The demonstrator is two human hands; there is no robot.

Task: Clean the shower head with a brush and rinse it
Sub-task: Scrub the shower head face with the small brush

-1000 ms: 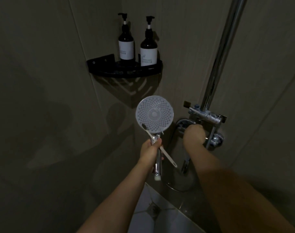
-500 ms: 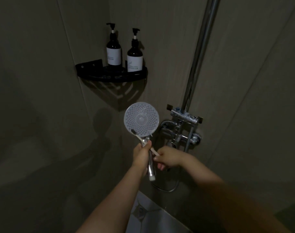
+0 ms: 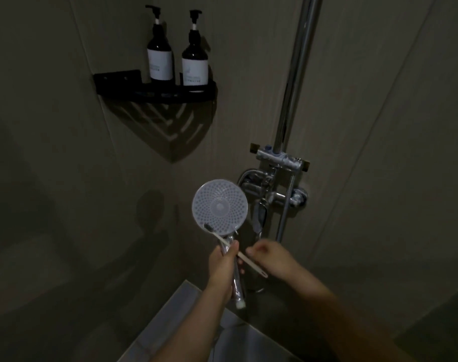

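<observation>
My left hand (image 3: 222, 267) grips the chrome handle of the shower head (image 3: 219, 207), whose round white nozzle face points at me. A pale toothbrush-like brush (image 3: 224, 241) lies slantwise across the handle. Its dark bristles rest on the lower left rim of the face, and my left thumb presses its shaft against the handle. My right hand (image 3: 271, 258) is just to the right, fingers closed around the brush's rear end, whose tip pokes out below the hand.
The chrome mixer valve (image 3: 272, 194) and riser pipe (image 3: 293, 82) are fixed to the wall behind the shower head. A black corner shelf (image 3: 118, 83) up left carries two dark pump bottles (image 3: 160, 56). The shower is dim, with tiled walls all around.
My right hand left the mixer valve, came down to the brush handle and took hold of it. The view shifted, and my left hand kept hold of the shower head throughout.
</observation>
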